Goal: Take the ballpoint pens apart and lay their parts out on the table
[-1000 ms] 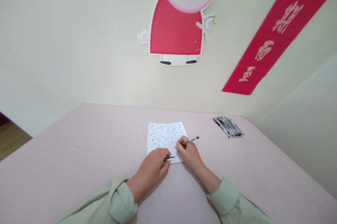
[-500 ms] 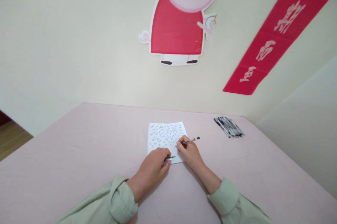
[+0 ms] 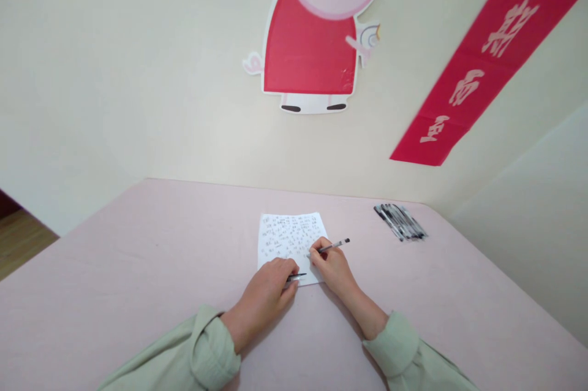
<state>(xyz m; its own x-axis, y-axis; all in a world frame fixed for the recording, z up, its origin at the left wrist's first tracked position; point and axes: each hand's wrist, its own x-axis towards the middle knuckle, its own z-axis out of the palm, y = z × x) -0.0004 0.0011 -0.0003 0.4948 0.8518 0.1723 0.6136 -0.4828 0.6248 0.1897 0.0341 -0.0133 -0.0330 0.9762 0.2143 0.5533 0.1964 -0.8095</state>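
The view comes from a camera on the person's head, above the near edge of the table. It faces forward and down, along the tabletop to the wall. The left hand and the right hand, with its pen, lie low and central, close under the lens. The paper is just beyond them, and the pen pile lies farther right, near the wall. The wall fills the upper half, and the frame's top edge crops the pig cutout and the banner.
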